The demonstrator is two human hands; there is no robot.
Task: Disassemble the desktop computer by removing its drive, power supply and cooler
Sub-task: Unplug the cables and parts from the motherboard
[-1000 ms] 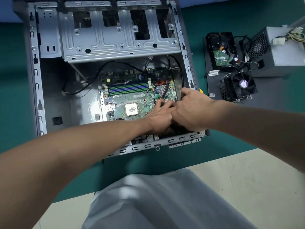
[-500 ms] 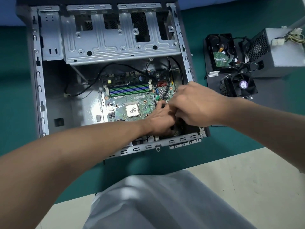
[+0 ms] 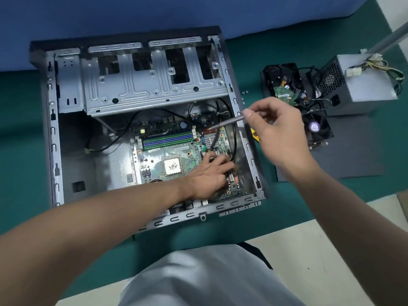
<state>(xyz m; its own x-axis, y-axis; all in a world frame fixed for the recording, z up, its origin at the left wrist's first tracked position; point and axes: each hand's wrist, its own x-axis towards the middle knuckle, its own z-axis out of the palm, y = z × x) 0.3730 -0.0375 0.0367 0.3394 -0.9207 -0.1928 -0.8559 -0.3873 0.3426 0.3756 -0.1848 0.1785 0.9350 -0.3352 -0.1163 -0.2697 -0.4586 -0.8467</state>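
Your right hand point(image 3: 279, 133) pinched a screwdriver point(image 3: 227, 122), shaft slanting down-left toward the motherboard point(image 3: 176, 151). Your left hand point(image 3: 209, 173) lay curled on the board's right edge, grip hidden. All 3 parts sat out of the case point(image 3: 154, 89) to your right: drive point(image 3: 284, 85), cooler point(image 3: 315, 127), power supply point(image 3: 362, 85), nearer your right hand.

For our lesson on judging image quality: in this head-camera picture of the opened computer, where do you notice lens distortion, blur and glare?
Head view: wide-angle bending bows the computer case edges and stretches both forearms; the right hand and its screwdriver look slightly motion-soft; the bare processor glares pale under even, soft light; the left hand shades the motherboard beneath it.
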